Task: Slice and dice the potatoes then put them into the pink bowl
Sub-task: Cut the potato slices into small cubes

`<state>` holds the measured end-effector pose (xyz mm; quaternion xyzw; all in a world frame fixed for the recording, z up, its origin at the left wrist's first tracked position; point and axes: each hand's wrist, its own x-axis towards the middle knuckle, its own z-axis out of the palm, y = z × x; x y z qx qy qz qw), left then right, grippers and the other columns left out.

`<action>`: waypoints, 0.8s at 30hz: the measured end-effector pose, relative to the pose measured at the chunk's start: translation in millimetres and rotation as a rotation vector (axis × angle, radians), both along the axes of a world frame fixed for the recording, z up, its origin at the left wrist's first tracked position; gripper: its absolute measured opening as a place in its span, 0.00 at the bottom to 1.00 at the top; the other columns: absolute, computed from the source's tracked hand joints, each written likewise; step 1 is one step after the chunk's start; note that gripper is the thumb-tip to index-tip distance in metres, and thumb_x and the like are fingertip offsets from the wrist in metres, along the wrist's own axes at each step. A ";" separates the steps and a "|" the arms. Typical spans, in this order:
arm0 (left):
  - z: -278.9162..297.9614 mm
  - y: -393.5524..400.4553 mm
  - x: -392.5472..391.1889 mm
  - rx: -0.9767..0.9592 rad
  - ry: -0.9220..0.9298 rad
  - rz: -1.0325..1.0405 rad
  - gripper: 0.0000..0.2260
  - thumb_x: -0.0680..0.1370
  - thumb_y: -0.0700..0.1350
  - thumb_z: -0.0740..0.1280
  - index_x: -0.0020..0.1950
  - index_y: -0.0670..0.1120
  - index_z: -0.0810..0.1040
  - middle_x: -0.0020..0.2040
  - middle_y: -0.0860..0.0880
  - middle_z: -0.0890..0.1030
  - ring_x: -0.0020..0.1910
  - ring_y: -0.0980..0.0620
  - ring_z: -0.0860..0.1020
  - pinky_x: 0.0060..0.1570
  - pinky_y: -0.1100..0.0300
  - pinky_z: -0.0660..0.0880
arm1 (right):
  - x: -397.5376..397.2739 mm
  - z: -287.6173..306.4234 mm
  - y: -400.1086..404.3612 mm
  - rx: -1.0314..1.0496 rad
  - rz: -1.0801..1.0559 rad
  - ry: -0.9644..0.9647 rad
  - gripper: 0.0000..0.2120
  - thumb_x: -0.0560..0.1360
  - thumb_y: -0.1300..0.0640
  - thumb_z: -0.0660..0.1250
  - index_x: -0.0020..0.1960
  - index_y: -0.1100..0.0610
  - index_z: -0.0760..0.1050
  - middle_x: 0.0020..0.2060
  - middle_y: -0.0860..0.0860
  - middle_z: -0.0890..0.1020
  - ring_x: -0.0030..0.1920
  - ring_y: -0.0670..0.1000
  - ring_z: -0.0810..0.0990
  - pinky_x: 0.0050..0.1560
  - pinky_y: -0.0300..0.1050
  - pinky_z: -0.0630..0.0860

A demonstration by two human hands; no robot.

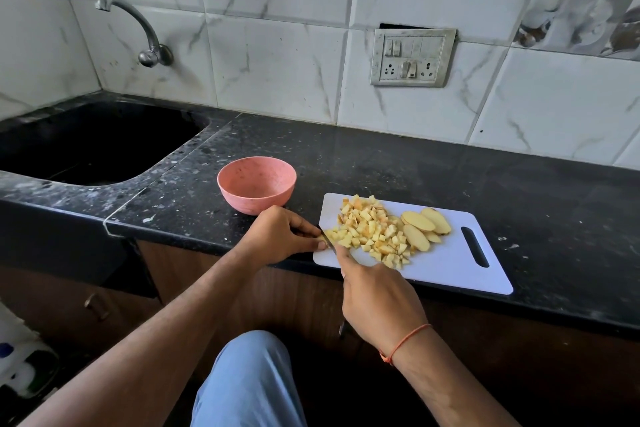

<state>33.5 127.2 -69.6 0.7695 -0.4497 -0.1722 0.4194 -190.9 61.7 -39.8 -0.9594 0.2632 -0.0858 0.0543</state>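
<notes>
Black granite counter (450,166) carries everything; at far left a dark sink (97,142) is sunk into it. Next comes the pink bowl (257,184), holding nothing. Just beside it, the left hand (280,234) pinches potato at the white cutting board's (450,267) left edge. The right hand (377,302) grips a knife (327,240), its blade at the diced potatoes (372,232). Uncut potato slices (424,224) lie further right.
</notes>
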 end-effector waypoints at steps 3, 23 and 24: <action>0.4 0.3 0.2 0.007 0.000 -0.002 0.10 0.70 0.50 0.84 0.50 0.53 0.91 0.44 0.62 0.88 0.45 0.62 0.85 0.48 0.65 0.81 | -12.6 -4.9 0.7 0.010 -0.002 0.013 0.29 0.85 0.53 0.55 0.84 0.45 0.51 0.34 0.47 0.73 0.34 0.47 0.73 0.32 0.43 0.68; 0.3 -4.2 3.8 0.073 -0.002 -0.028 0.13 0.71 0.53 0.83 0.53 0.55 0.89 0.45 0.58 0.88 0.46 0.52 0.85 0.51 0.56 0.83 | -51.6 -8.7 -54.1 0.304 -0.089 -0.307 0.23 0.85 0.54 0.59 0.78 0.38 0.66 0.23 0.46 0.71 0.26 0.45 0.72 0.27 0.38 0.64; -0.1 -4.7 4.0 0.072 0.000 -0.027 0.13 0.70 0.54 0.84 0.53 0.55 0.89 0.45 0.57 0.88 0.45 0.52 0.85 0.49 0.58 0.82 | -53.3 -6.8 -63.1 0.321 -0.104 -0.342 0.23 0.85 0.55 0.59 0.77 0.37 0.67 0.22 0.45 0.71 0.25 0.45 0.71 0.26 0.38 0.63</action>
